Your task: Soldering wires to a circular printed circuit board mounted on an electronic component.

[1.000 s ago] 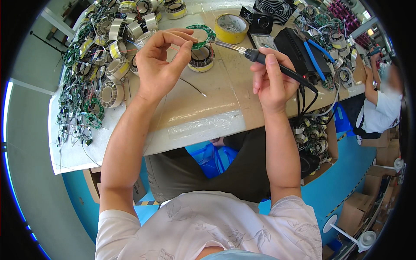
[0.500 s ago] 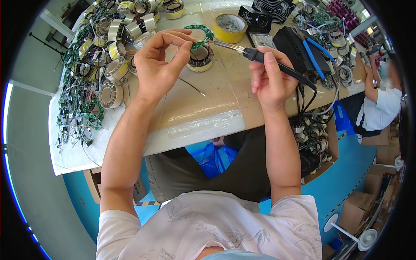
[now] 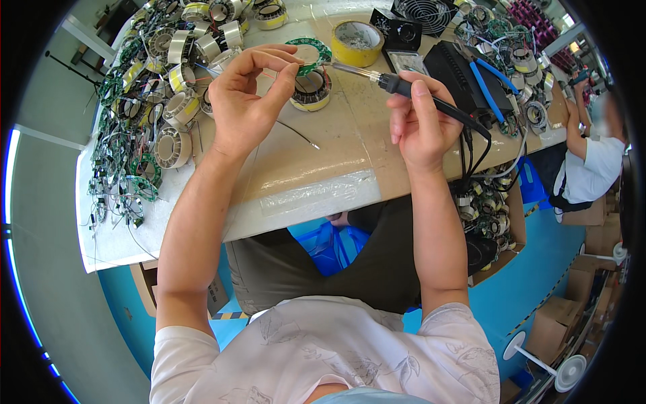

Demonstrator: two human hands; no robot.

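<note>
My right hand point(image 3: 427, 121) grips a soldering iron point(image 3: 397, 86) by its black handle, the iron pointing left. Its metal tip meets the near edge of a green ring-shaped circuit board point(image 3: 317, 46). Against the board's left side, my left hand point(image 3: 245, 94) pinches what looks like a thin wire between thumb and index finger; the fingertips partly hide it. Just below the ring sits a motor stator coil point(image 3: 311, 99) with a yellow band, its top partly covered by the board. A dark loose lead point(image 3: 299, 135) runs out from beneath my left hand across the table.
Stators and boards with wires pile up on the left point(image 3: 176, 111). Behind the ring stands a yellow tape roll point(image 3: 356, 44). A black soldering station point(image 3: 461, 74) bears blue-handled pliers point(image 3: 488, 91), near a black fan point(image 3: 425, 13). A co-worker point(image 3: 592, 158) is at far right.
The soldering iron and both hands stay almost in place; only a very slight shift of the iron's tip at the board shows.
</note>
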